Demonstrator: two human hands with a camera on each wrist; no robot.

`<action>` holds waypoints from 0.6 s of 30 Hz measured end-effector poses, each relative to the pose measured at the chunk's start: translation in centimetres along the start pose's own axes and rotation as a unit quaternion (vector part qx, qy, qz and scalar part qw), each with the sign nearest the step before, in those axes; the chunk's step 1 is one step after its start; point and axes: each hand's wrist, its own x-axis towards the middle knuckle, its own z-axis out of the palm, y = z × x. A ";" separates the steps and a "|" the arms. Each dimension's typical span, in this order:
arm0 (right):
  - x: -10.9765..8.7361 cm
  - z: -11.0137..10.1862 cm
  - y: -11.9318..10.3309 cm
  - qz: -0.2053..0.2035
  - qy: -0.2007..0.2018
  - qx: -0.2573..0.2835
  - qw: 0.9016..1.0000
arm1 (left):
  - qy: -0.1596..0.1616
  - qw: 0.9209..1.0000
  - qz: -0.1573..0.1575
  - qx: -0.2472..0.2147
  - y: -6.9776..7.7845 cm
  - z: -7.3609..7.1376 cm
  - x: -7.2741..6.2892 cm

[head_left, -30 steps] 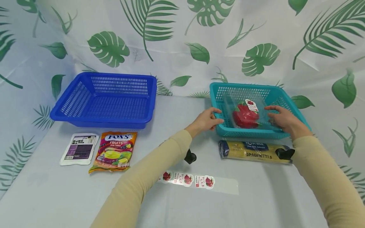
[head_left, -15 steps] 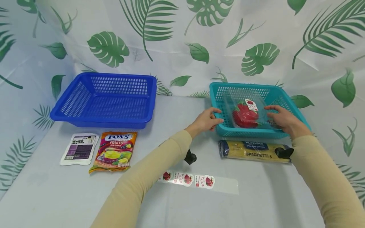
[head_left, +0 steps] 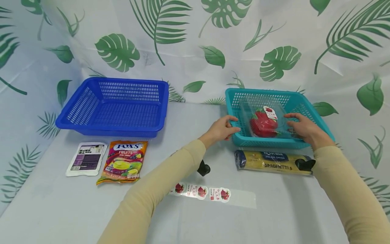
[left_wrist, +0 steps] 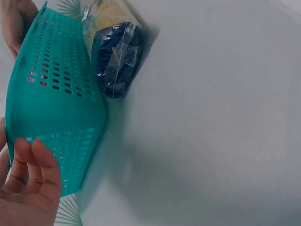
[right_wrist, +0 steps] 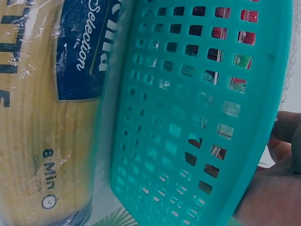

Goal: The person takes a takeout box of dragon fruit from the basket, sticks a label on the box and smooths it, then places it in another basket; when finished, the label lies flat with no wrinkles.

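My left hand (head_left: 220, 130) grips the left rim of the teal basket (head_left: 271, 142). In the left wrist view, the fingers (left_wrist: 44, 162) curl against the basket's outer wall. A clear plastic box (head_left: 245, 103) sits tilted inside the basket, holding a red dragon fruit (head_left: 262, 126) with green tips; a dragon fruit sticker (head_left: 270, 112) is on its lid. My right hand (head_left: 306, 130) reaches over the basket's front right and holds the box's right edge, its fingertips partly hidden. In the right wrist view, that hand (right_wrist: 277, 179) appears behind the basket wall.
A spaghetti pack (head_left: 259, 160) lies along the teal basket's front. At left stands a blue basket (head_left: 111, 130), with a candy bag (head_left: 124, 162) and a white-and-purple pack (head_left: 86, 159) before it. A sticker strip (head_left: 213, 195) lies near my left forearm.
Both hands, the basket and the box keep their places. The whole head view shifts very slightly.
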 end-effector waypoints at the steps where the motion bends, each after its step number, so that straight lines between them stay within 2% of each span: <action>1: 0.0 0.0 0.0 -0.001 0.001 -0.001 1.000 | 0.001 1.000 0.001 0.005 0.0 -0.1 0.0; 5: 0.1 0.2 -0.2 -0.001 0.013 -0.022 1.000 | 0.006 1.000 0.003 0.019 -0.1 -0.5 -0.1; 9: 0.2 0.3 -0.8 0.009 0.047 -0.067 0.997 | 0.020 0.999 0.011 0.031 -0.2 -1.6 -0.2; 15: -0.4 0.2 -3.6 -0.020 0.104 -0.098 0.990 | 0.071 0.995 0.027 0.071 -0.2 -5.1 0.0; 18: -0.6 1.0 -5.9 -0.031 0.140 -0.117 0.983 | 0.102 0.985 0.042 0.136 -0.1 -7.3 -0.2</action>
